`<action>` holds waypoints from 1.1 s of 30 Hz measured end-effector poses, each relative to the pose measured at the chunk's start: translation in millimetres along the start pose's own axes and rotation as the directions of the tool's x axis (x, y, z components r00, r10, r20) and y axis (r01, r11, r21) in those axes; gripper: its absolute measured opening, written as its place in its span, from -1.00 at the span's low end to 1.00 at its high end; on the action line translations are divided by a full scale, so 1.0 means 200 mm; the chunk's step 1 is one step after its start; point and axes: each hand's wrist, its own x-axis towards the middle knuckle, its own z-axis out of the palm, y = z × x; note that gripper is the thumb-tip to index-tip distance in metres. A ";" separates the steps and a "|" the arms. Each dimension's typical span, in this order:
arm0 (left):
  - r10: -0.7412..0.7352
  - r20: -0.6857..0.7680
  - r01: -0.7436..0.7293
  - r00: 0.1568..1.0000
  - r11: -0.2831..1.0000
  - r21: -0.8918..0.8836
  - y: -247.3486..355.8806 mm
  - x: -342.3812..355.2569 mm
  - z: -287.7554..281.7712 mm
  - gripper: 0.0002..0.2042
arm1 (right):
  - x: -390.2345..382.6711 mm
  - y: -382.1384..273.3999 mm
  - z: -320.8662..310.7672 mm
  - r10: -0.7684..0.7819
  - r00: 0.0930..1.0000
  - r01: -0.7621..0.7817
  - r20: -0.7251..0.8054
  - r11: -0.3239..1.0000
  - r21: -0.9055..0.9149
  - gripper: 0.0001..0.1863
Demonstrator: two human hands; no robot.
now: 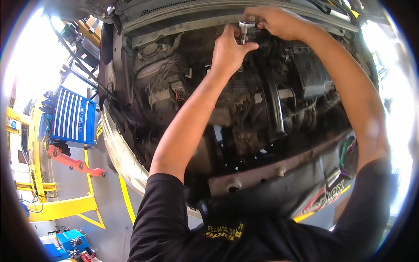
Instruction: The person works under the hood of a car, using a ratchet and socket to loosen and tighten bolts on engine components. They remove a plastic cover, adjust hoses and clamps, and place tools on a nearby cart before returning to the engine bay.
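Observation:
Over the far side of an open engine bay [235,109], both my hands are raised around a silver ratchet wrench [247,25]. My right hand [277,22] is closed on the wrench's handle, coming in from the right. Below the ratchet head a short silver socket [243,38] points down. My left hand [229,50] is curled about that socket from the left, its thumb reaching out to the right beneath it. The tip of the socket is partly hidden by my left hand, and what lies under it is too dark to make out.
A black curved pipe [273,102] and a dark ribbed box [312,74] sit right of my left forearm. Worn wiring and a connector block [168,94] lie to the left. A black fender cover [270,194] drapes the front edge. A blue tool cabinet [73,115] stands far left.

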 end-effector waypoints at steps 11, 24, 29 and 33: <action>0.040 0.020 -0.036 0.999 0.986 -0.160 -0.13 0.05 0.05 -0.77 | 0.06 -0.06 -0.03 0.055 0.993 -0.041 0.104 0.991 -0.126 -0.78; 0.105 0.121 -0.079 0.987 0.977 -0.200 -0.09 0.05 0.12 -0.83 | 0.08 0.02 0.02 0.024 0.990 0.004 0.140 0.980 -0.201 -0.78; 0.011 0.090 0.011 0.996 0.970 -0.244 -0.13 0.05 0.09 -0.86 | 0.13 -0.22 -0.02 0.239 0.921 -0.237 0.308 0.971 -0.044 -0.79; 0.095 0.146 -0.061 0.985 0.974 -0.220 -0.15 0.07 0.10 -0.86 | 0.16 -0.18 -0.04 0.079 0.971 -0.010 0.226 0.957 -0.290 -0.75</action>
